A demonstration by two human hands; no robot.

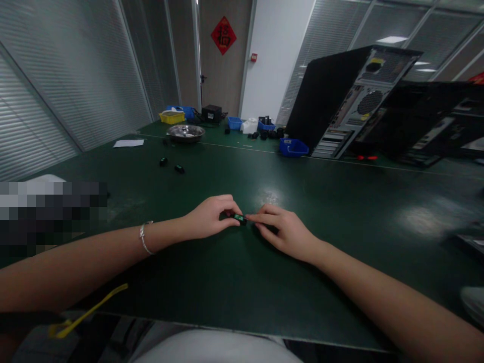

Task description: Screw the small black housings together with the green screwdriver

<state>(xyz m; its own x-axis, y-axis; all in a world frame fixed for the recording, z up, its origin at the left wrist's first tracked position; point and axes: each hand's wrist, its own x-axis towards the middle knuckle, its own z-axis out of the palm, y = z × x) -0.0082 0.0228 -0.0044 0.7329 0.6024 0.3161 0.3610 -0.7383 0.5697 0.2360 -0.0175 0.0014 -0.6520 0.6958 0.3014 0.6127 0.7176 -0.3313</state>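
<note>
Near the middle of the table is a small black device with a green face (239, 218), possibly a bare circuit board; it is too small to identify. My left hand (212, 216) pinches its left end between thumb and fingers. My right hand (285, 229) reaches in from the right, its index finger stretched out with the tip touching or almost touching the device's right end. The right thumb stands apart from that finger. Farther off to the left lie two similar small black pieces, one (163, 161) beside the other (179, 169), each with a green patch.
A round metal bowl (185, 133) stands on the green table (212, 282) at the back left, near white paper (128, 143). Blue bins (293, 147), a yellow basket (172, 117) and black parts line the back. A large black computer case (340, 101) rises at the right.
</note>
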